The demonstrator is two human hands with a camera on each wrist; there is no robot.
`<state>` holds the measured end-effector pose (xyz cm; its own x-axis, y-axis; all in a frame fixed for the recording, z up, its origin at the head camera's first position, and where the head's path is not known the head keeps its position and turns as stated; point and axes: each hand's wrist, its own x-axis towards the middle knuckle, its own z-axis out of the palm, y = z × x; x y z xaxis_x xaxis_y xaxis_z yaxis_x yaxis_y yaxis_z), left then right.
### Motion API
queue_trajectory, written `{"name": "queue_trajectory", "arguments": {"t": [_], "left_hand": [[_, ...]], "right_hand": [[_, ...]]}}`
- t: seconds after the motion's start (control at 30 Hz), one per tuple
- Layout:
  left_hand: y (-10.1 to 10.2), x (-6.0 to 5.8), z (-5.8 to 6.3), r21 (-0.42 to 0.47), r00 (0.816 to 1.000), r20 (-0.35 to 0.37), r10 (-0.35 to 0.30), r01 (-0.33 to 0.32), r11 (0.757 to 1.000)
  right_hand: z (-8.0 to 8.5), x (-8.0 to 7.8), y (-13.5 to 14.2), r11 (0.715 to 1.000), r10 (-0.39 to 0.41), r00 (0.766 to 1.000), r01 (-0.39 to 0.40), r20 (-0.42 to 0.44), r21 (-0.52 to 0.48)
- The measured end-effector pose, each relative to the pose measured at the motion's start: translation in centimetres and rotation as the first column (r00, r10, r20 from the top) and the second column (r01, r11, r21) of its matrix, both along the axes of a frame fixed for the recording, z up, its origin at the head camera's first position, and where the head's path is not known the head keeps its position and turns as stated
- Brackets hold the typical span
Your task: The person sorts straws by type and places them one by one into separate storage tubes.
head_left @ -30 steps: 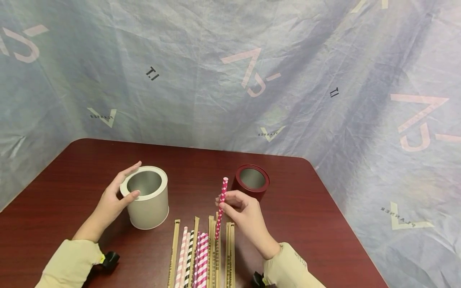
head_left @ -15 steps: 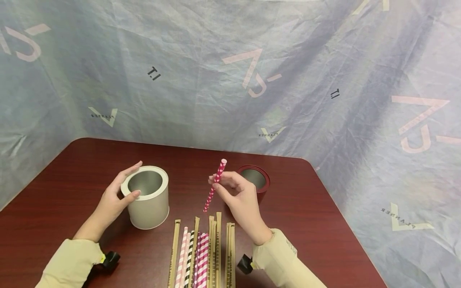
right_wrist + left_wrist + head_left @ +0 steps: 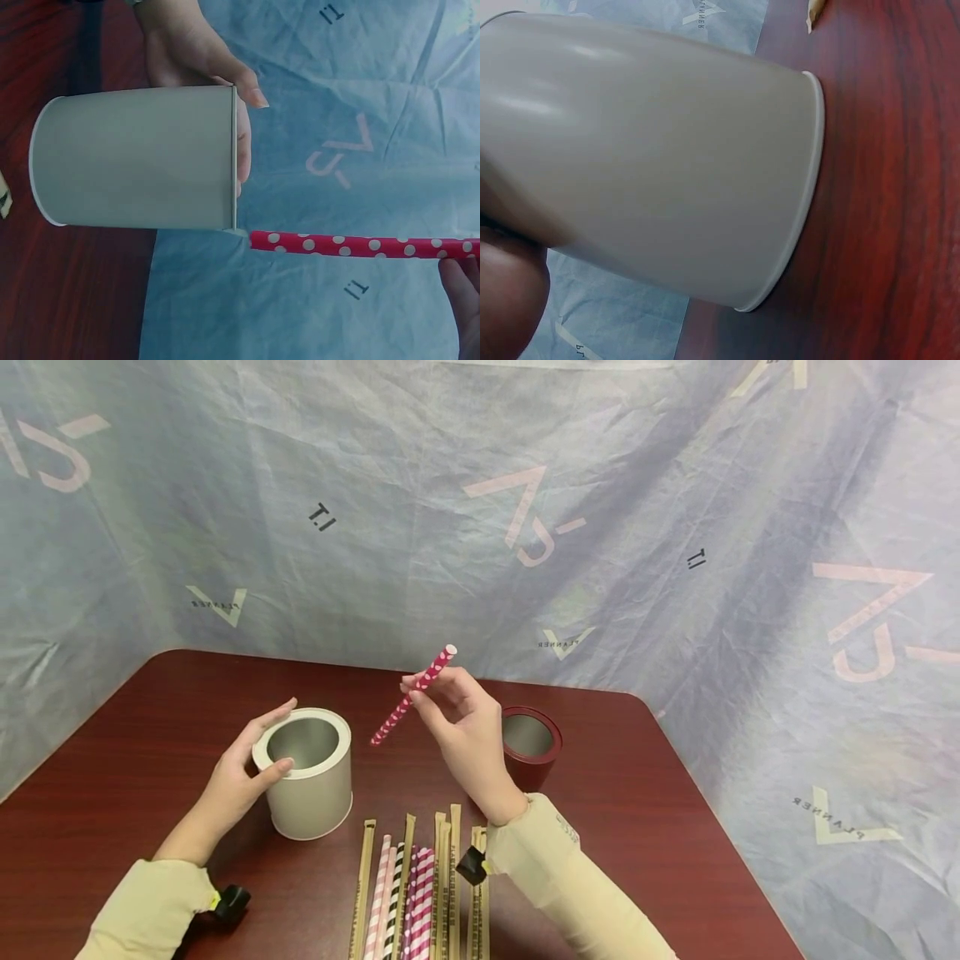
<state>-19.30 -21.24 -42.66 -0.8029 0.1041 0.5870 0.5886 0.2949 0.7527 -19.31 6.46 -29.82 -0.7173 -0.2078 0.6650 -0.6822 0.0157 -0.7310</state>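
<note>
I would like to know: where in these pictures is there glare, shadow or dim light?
Left wrist: two bright glare streaks on the pale can, left hand shadowed at lower left; right wrist: dim, bluish picture, dots on the pink straw clear; head: brighter overall, with darker bands across the wrinkled cloth.

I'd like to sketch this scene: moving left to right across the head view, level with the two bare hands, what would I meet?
Bare left hand, open-topped cream-white cylindrical metal tin, thin pink straw with white dots, bare right hand, open-topped dark red cylindrical metal tin.
</note>
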Motion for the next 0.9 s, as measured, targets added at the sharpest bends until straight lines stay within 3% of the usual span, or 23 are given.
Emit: {"name": "queue_trajectory", "arguments": {"t": [0.4, 0.9], "left_hand": [[0.1, 0.0, 0.2, -0.014, 1.000, 0.008, 0.023, -0.023, 1.000], [0.1, 0.3, 0.1, -0.026, 0.999, -0.002, 0.035, -0.035, 0.999]], "right_hand": [[0.5, -1.2, -3.1, 0.999, 0.017, 0.997, -0.019, -0.073, -0.028], [-2.7, -1.7, -6.1, 0.998, -0.015, 1.000, 0.016, -0.009, 0.057]]}}
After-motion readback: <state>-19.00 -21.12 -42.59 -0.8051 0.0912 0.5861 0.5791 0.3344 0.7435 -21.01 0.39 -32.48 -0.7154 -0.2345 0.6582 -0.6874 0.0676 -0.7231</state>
